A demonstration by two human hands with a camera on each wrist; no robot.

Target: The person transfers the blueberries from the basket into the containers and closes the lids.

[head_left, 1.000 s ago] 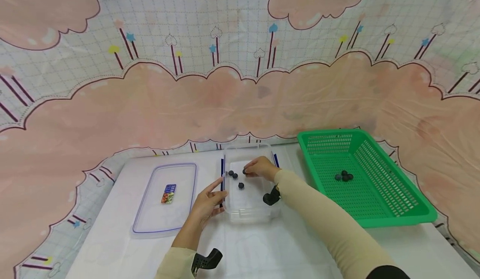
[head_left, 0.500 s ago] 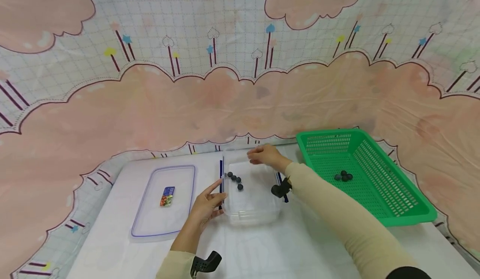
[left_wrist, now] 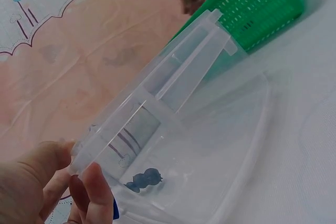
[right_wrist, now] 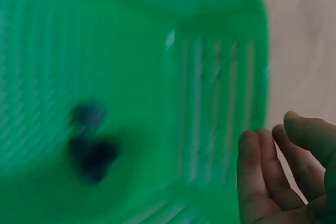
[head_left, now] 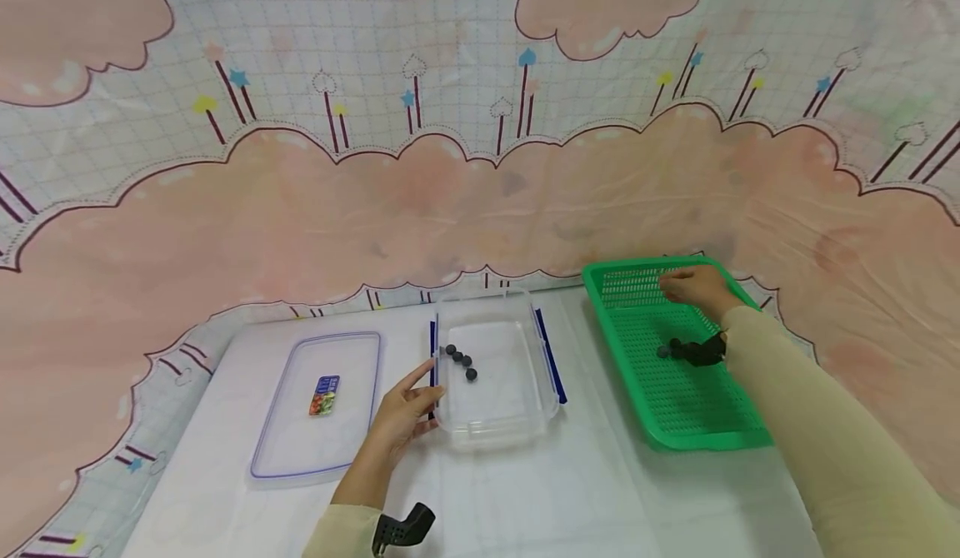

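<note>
Four dark berries (head_left: 459, 361) lie in the clear tub (head_left: 495, 425), just past my left hand (head_left: 402, 408), whose straight fingers (left_wrist: 97, 195) press its near wall. My right hand (head_left: 693, 289) hovers empty over the green basket (head_left: 701, 425), fingers (right_wrist: 262, 166) loosely open — a few more berries (head_left: 670, 349) sit just below them. I'd judge it best to drop straight down and pinch one berry lightly — no squashing.
</note>
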